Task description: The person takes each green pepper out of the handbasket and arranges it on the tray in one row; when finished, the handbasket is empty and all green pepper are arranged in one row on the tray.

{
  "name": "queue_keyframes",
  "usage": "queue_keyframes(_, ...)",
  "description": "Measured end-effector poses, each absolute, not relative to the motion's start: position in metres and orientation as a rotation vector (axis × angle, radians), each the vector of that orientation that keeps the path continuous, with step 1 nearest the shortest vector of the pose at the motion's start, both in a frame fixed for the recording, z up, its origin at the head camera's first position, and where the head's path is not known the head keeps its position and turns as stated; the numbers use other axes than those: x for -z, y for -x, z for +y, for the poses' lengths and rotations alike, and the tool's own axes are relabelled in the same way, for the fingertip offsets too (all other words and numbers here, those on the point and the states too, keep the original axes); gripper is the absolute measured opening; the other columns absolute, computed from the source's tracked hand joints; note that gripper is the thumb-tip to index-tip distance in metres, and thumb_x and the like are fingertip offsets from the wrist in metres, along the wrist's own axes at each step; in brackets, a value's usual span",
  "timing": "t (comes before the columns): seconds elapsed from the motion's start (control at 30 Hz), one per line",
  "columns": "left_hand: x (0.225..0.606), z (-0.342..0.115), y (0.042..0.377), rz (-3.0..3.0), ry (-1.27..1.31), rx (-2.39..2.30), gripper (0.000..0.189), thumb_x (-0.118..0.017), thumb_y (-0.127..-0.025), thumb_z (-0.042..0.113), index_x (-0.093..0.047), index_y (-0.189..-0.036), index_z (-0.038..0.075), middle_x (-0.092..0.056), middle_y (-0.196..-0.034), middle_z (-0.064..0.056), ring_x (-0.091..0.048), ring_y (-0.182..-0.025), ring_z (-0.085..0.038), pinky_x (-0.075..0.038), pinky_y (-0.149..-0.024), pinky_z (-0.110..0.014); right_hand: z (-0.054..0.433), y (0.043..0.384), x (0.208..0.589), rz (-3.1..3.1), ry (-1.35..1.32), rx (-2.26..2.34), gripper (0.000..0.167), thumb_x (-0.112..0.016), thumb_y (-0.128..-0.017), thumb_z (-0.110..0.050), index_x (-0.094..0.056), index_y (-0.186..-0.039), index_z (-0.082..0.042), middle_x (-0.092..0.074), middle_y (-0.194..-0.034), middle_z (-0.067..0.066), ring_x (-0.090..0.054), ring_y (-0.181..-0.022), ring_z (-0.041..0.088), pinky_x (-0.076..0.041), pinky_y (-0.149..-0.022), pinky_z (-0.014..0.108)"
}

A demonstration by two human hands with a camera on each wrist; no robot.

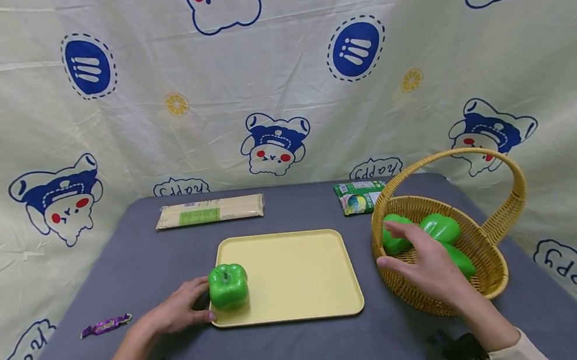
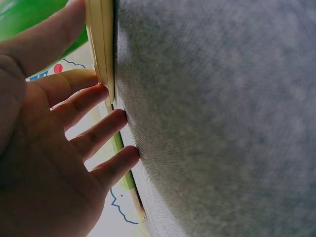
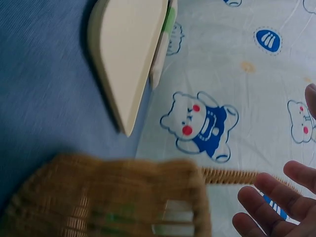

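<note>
A glossy green bell pepper (image 1: 228, 286) stands on the left end of a pale yellow tray (image 1: 298, 276). My left hand (image 1: 184, 306) is at the tray's left edge beside the pepper, its thumb at the rim; in the left wrist view the fingers (image 2: 81, 106) are spread and fairly straight. On the right, my right hand (image 1: 429, 259) hovers over the near-left part of a handled wicker basket (image 1: 493, 270), thumb and fingers apart and nothing between them. Three shiny green peppers (image 1: 440, 228) show inside the basket, partly covered by this hand.
Behind the tray lies a long beige packet (image 1: 209, 211) with a green label. A green snack packet (image 1: 359, 197) lies at the back, partly behind the basket's tall handle (image 1: 517, 185). A purple-wrapped candy (image 1: 105, 325) is on the grey tablecloth at left.
</note>
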State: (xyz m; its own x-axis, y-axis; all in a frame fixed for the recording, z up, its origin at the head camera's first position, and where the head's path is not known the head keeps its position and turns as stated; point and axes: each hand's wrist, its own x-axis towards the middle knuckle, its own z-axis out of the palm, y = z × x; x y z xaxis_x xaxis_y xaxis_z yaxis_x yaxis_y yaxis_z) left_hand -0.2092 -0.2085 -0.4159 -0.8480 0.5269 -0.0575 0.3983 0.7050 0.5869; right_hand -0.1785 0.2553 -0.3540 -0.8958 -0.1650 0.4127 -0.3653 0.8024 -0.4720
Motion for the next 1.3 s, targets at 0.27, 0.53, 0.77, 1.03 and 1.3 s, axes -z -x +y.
queue_keyframes(0.27, 0.415, -0.208, 0.208, 2.702, -0.755, -0.85, 0.073, -0.071, -0.082, 0.035, -0.044, -0.136, -0.005, -0.041, -0.142, -0.025, -0.035, -0.13, -0.048, -0.029, -0.102, -0.065, 0.282, 0.177, 0.354, -2.663, -0.367, -0.7, 0.07, -0.072, -0.081, -0.041, -0.046, -0.137, -0.007, -0.057, -0.124, 0.018, -0.053, -0.114, 0.035, -0.042, -0.09, 0.058)
queue_keyframes(0.53, 0.415, -0.209, 0.209, 2.695, -0.752, -0.856, 0.073, -0.071, -0.082, 0.036, -0.044, -0.137, -0.004, -0.04, -0.142, -0.024, -0.035, -0.13, -0.048, -0.029, -0.102, -0.065, 0.304, 0.181, 0.356, -2.713, -0.291, -0.635, 0.07, -0.072, -0.081, -0.042, -0.047, -0.136, -0.008, -0.056, -0.121, 0.021, -0.052, -0.111, 0.038, -0.04, -0.087, 0.062)
queue_keyframes(0.77, 0.417, -0.209, 0.209, 2.704, -0.764, -0.85, 0.072, -0.072, -0.081, 0.035, -0.045, -0.136, -0.004, -0.041, -0.142, -0.025, -0.035, -0.13, -0.048, -0.029, -0.102, -0.065, 0.318, 0.183, 0.359, -2.725, -0.286, -0.576, 0.072, -0.074, -0.078, -0.043, -0.048, -0.133, -0.005, -0.053, -0.126, 0.025, -0.047, -0.114, 0.044, -0.038, -0.086, 0.064)
queue_keyframes(1.03, 0.417, -0.209, 0.209, 2.696, -0.756, -0.856, 0.072, -0.072, -0.081, 0.035, -0.045, -0.136, -0.004, -0.041, -0.142, -0.024, -0.035, -0.129, -0.047, -0.029, -0.102, -0.065, 0.333, 0.185, 0.364, -2.804, -0.257, -0.507, 0.078, -0.073, -0.078, -0.047, -0.044, -0.137, -0.004, -0.047, -0.131, 0.029, -0.044, -0.114, 0.046, -0.04, -0.081, 0.06)
queue_keyframes(1.3, 0.417, -0.209, 0.209, 2.704, -0.761, -0.849, 0.072, -0.072, -0.081, 0.035, -0.045, -0.136, -0.004, -0.041, -0.142, -0.024, -0.036, -0.129, -0.047, -0.03, -0.102, -0.064, 0.344, 0.188, 0.37, -2.846, -0.23, -0.448, 0.078, -0.073, -0.078, -0.046, -0.046, -0.134, 0.0, -0.048, -0.126, 0.031, -0.043, -0.112, 0.049, -0.038, -0.084, 0.061)
